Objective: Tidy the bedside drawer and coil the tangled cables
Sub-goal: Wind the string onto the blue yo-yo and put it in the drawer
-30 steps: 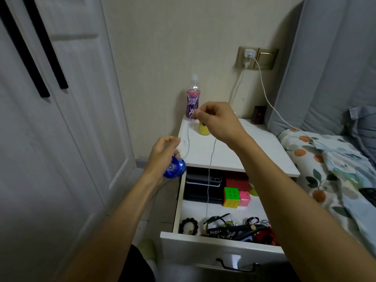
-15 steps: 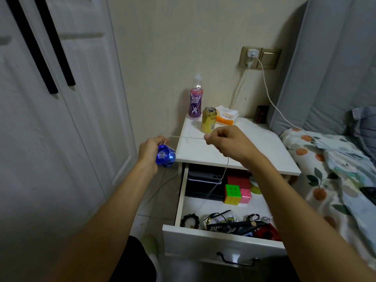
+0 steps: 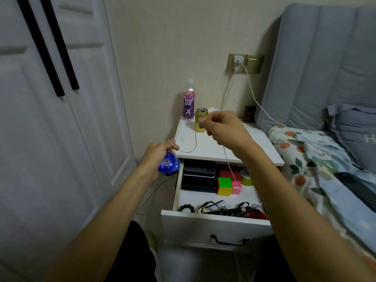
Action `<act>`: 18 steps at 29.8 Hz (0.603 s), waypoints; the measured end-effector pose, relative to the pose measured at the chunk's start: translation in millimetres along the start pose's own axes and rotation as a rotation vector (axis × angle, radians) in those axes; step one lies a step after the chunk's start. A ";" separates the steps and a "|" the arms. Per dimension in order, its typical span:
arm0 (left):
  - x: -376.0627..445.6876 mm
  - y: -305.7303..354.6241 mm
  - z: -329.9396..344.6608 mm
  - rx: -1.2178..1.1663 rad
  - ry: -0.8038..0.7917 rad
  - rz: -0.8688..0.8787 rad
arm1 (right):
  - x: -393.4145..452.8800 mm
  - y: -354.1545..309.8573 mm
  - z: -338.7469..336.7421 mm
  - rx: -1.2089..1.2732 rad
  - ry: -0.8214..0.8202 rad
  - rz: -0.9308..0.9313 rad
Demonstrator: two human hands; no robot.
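My left hand (image 3: 157,157) grips a blue yo-yo (image 3: 169,166) just left of the white bedside table (image 3: 262,147). A thin pale string (image 3: 194,146) runs from the yo-yo in a slack loop up to my right hand (image 3: 221,129), which pinches it above the tabletop. The string's tail hangs from my right hand down into the open drawer (image 3: 215,226). Inside the drawer lie a tangle of dark cables (image 3: 225,209), a bead bracelet (image 3: 186,208), a colourful cube (image 3: 224,186), a pink cube (image 3: 236,187) and stacked dark cases (image 3: 199,178).
A purple bottle (image 3: 189,104) and a yellow can (image 3: 201,123) stand at the back of the tabletop. White charger cables (image 3: 256,98) run from the wall socket (image 3: 238,62) toward the bed (image 3: 325,169) on the right. White wardrobe doors (image 3: 50,129) close off the left.
My right hand has risen and moved right, drawing the string up into a loop. My left hand with the yo-yo has stayed beside the table's left edge.
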State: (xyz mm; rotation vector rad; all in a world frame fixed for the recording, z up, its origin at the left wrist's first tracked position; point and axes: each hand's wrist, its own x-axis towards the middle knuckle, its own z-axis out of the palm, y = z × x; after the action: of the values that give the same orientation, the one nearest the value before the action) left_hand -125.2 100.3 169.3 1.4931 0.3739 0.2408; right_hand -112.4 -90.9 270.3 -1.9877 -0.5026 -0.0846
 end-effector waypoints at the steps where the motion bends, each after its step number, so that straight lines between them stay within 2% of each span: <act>1: -11.4 7.0 1.0 0.003 -0.036 0.049 | -11.6 -1.7 -1.3 -0.003 0.005 0.001; 4: -48.1 25.4 1.8 0.044 -0.139 0.189 | -48.0 -9.0 -9.0 0.033 0.048 0.000; 7: -87.8 30.2 -0.4 0.106 -0.257 0.259 | -89.0 -10.8 -18.0 0.109 0.077 -0.003; 10: -110.1 21.2 1.5 0.187 -0.330 0.239 | -122.7 8.2 -19.9 0.100 0.050 0.060; 14: -119.3 -11.5 5.6 0.304 -0.348 0.222 | -160.1 63.5 -13.7 0.072 -0.051 0.175; 18: -122.6 -43.8 8.2 0.455 -0.439 0.225 | -184.0 113.9 -6.4 0.006 -0.050 0.263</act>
State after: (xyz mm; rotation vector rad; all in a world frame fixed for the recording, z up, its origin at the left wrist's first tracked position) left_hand -238.0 42.9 137.6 1.9835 -0.1045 -0.0041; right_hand -235.1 -196.4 126.4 -2.0365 -0.2684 0.1304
